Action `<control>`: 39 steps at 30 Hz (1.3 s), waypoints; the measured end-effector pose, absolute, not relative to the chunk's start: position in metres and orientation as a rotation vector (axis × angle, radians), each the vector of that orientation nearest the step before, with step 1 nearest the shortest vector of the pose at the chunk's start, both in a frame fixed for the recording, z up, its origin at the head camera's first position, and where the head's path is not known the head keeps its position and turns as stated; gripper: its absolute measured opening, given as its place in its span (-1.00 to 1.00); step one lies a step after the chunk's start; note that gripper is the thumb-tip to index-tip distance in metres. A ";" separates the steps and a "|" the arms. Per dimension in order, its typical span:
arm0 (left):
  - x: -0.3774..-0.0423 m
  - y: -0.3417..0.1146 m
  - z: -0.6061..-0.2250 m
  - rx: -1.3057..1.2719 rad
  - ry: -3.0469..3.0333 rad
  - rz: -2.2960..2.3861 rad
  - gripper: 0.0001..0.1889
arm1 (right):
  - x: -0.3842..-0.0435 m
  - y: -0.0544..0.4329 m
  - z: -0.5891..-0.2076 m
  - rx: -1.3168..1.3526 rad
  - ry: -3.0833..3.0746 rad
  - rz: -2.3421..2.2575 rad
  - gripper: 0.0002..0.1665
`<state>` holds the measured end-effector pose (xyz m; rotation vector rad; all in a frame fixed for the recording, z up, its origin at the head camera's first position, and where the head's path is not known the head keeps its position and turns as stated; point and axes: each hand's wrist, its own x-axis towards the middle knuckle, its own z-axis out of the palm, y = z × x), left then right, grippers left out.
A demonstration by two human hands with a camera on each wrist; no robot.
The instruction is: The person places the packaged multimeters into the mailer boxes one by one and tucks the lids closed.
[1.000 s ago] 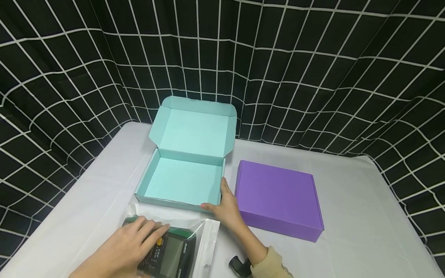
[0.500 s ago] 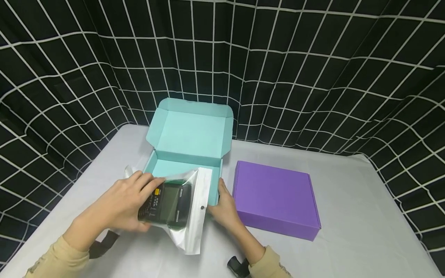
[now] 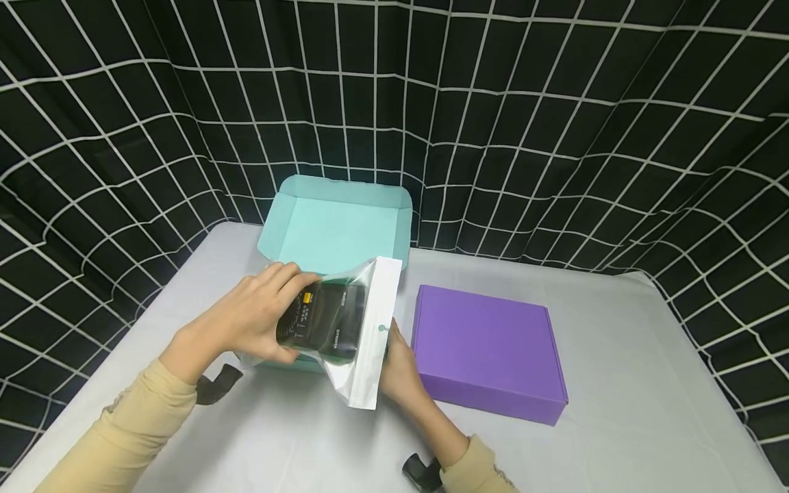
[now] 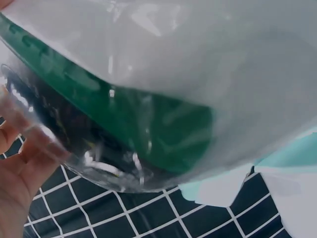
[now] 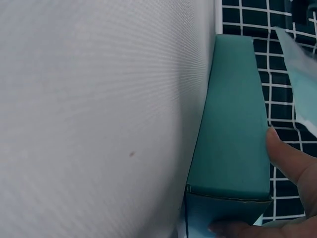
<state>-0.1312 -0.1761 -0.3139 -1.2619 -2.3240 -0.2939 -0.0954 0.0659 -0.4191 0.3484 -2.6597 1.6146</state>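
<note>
A black multimeter with a green case lies inside a clear plastic bag with a white top strip. My left hand grips it through the bag, thumb below and fingers on top, over the open teal box. In the left wrist view the multimeter's green edge shows through the plastic. My right hand holds the box's front right corner; in the right wrist view one finger lies at the rim of the teal side wall and the thumb on the adjoining wall. The bag hides most of the box's inside.
A closed purple box stands right of the teal one on the white-covered table. Black cloth with a white grid hangs behind and at both sides. Dark wrist-worn pieces show by both sleeves.
My left hand has lifted the bagged multimeter from the table in front and carried it forward and rightward over the teal box. My right hand stays at the box's corner.
</note>
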 end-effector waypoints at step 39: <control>-0.179 -0.160 -0.360 -1.177 -2.677 -0.657 -0.05 | -0.094 0.066 -0.418 0.394 -2.630 1.539 0.19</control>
